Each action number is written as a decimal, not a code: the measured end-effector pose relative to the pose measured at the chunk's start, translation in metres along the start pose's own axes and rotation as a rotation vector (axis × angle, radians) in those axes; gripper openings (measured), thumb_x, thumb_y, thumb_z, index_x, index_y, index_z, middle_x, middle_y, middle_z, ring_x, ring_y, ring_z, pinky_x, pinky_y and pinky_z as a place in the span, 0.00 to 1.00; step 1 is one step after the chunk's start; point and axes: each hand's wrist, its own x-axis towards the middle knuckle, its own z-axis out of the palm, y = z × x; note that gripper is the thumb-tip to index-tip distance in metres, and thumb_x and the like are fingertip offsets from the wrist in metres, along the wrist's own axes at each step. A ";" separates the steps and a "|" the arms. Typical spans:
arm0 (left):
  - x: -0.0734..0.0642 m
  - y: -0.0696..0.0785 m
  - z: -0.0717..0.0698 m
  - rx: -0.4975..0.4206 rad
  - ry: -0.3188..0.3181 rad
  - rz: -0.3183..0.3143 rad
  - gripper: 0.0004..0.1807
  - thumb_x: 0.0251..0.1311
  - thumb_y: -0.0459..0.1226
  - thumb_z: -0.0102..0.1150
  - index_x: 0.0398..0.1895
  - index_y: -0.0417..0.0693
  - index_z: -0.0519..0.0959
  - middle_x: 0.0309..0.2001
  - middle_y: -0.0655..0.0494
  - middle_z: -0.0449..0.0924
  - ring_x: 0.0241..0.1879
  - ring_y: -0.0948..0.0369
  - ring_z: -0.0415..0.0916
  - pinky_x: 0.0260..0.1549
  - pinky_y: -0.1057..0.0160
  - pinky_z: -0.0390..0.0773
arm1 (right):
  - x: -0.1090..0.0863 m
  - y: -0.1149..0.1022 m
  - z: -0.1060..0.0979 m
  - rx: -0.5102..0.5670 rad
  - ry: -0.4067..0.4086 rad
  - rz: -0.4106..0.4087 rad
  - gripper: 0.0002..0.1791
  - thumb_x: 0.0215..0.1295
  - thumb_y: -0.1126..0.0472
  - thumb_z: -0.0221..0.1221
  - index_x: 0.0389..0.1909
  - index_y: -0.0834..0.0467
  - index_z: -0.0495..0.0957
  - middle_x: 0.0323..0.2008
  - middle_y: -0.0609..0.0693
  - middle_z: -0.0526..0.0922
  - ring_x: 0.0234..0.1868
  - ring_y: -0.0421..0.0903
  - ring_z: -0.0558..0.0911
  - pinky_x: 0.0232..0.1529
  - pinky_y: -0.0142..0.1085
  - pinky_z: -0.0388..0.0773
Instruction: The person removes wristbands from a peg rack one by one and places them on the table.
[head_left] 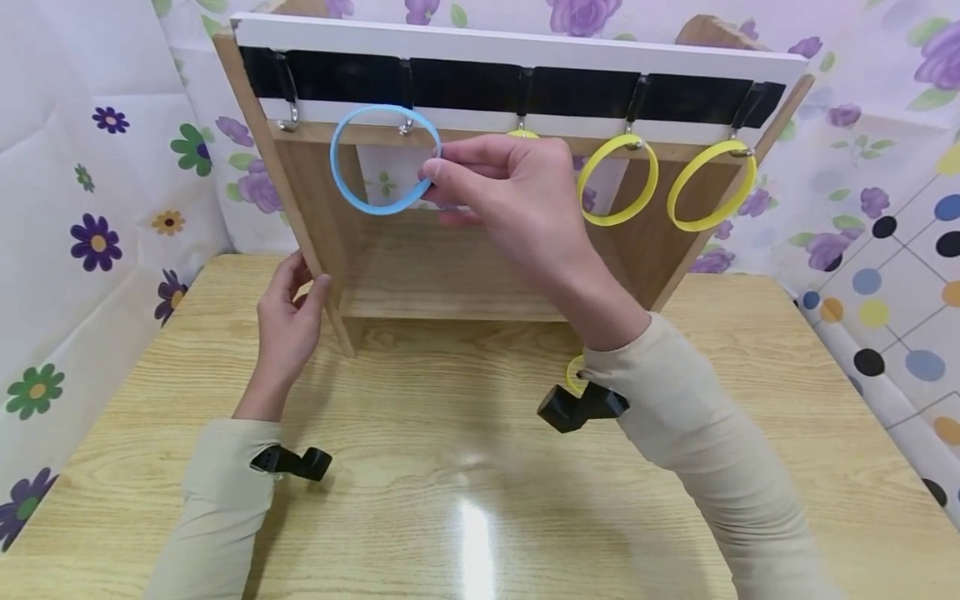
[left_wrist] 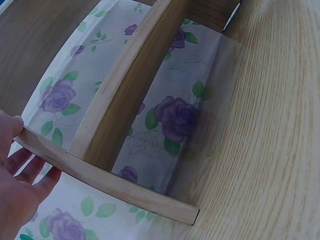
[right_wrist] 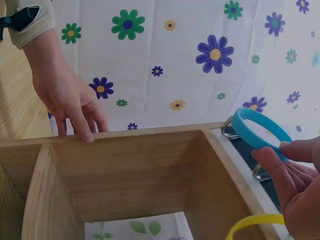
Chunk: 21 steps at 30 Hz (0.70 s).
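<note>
While the right hand [head_left: 517, 187] pinches the right side of the blue ring [head_left: 382, 210] between thumb and fingers, the rest of the hoop reaches out to the left of the fingertips, near the 2nd hook [head_left: 407, 127] from the left; whether ring and hook touch, I cannot tell. The ring looks thin and smooth, so it is probably light, fairly stiff with a slight give, and hard to break. Its narrow band could swivel or slip in a loose pinch; a gentle hold on the rim, at the side away from the hook, seems best, as it leaves the opening unblocked. Below and left of those fingers, the left hand [head_left: 288, 312] grips the edge of the wooden rack's side panel [head_left: 322, 192]. The wood looks rigid and much heavier than the ring, and that edge offers a sure handhold. To the right of the pinching fingers, 2 yellow rings [head_left: 603, 221] hang from hooks, a 3rd peeks out above the knuckles, and part of a 4th shows below the right wrist.
</note>
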 end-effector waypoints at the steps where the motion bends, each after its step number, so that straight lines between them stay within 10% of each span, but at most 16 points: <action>1: 0.000 0.000 0.000 0.000 0.000 -0.001 0.22 0.68 0.29 0.51 0.65 0.37 0.69 0.55 0.43 0.76 0.53 0.63 0.72 0.45 0.70 0.73 | -0.001 -0.002 -0.002 0.002 -0.004 0.005 0.11 0.60 0.69 0.65 0.43 0.71 0.82 0.34 0.57 0.86 0.35 0.48 0.86 0.37 0.39 0.82; 21: 0.000 0.000 0.001 0.002 0.014 -0.019 0.22 0.67 0.28 0.52 0.65 0.38 0.69 0.53 0.46 0.76 0.51 0.65 0.72 0.44 0.70 0.73 | -0.033 0.006 -0.054 -0.176 -0.096 0.072 0.12 0.60 0.64 0.66 0.43 0.66 0.84 0.34 0.55 0.86 0.38 0.49 0.86 0.35 0.42 0.82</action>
